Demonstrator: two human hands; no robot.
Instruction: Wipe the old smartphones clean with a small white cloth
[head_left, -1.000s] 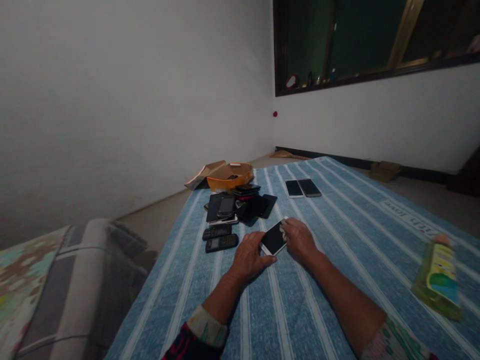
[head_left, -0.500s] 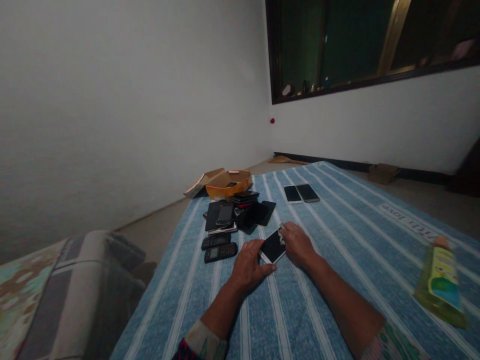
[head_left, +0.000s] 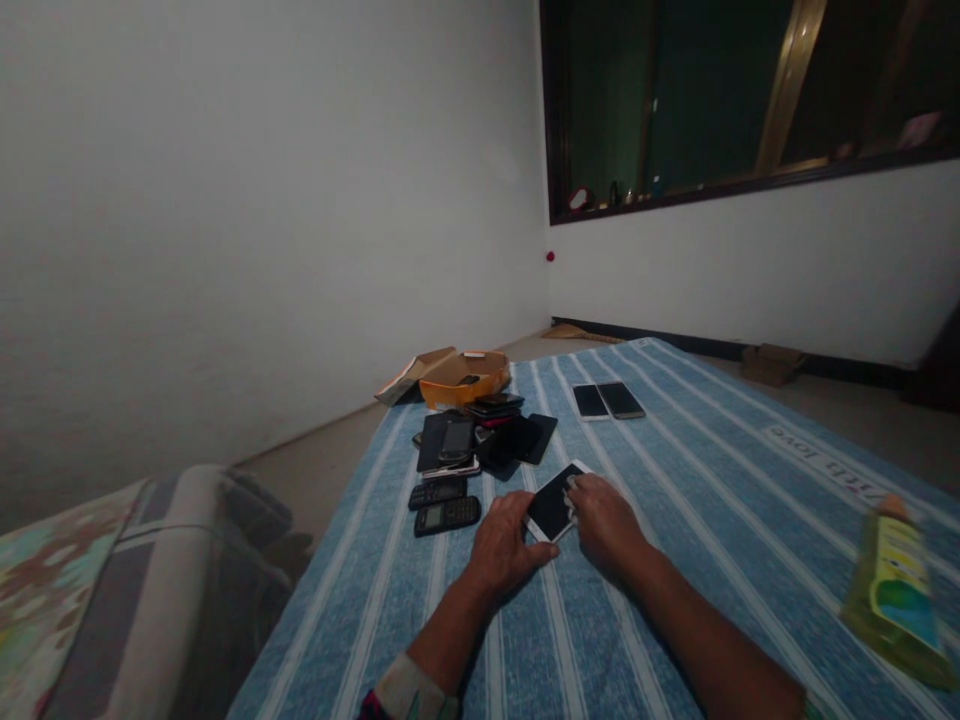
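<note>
A white-framed smartphone [head_left: 553, 500] with a dark screen lies on the blue striped cloth [head_left: 675, 560]. My left hand [head_left: 504, 545] grips its near left edge with curled fingers. My right hand [head_left: 607, 520] rests on its right side, fingertips pinched on a small white scrap against the screen; I cannot tell what the scrap is. A heap of dark phones [head_left: 480, 432] lies just beyond, with two small keypad phones [head_left: 444, 504] to the left of my left hand.
Two smartphones [head_left: 607, 400] lie side by side farther back. An open orange cardboard box [head_left: 457, 372] sits at the cloth's far left corner. A green-yellow bottle [head_left: 896, 590] lies at the right. A cushion or rolled bedding [head_left: 142, 580] is at the lower left.
My hands and the phone stay in place on the cloth. The right fingertips have shifted slightly across the screen. The camera view has tilted a little.
</note>
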